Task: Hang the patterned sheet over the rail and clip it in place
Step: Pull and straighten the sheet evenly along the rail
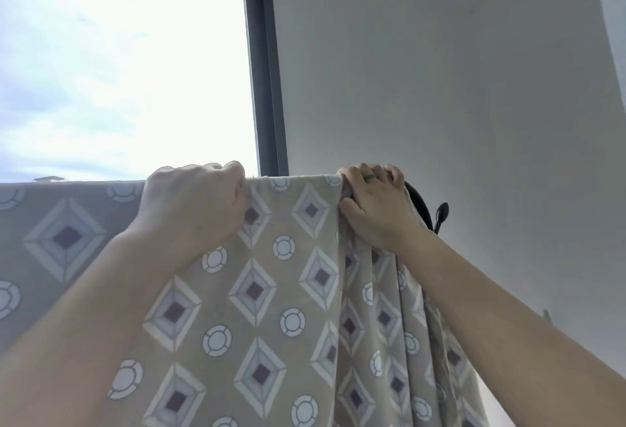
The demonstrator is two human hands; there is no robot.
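The patterned sheet, beige with grey diamonds and white rings, hangs draped over a horizontal rail that the cloth hides along its top edge. My left hand grips the sheet's top fold, fingers curled over it. My right hand, wearing a ring, clutches the top fold where the cloth bunches into pleats at the right end. A black curved piece with a knobbed tip sticks out just behind my right hand. No clip is clearly visible.
A large window with a dark frame fills the upper left. A plain white wall rises behind the rail on the right. A small grey object shows against the wall above my right forearm.
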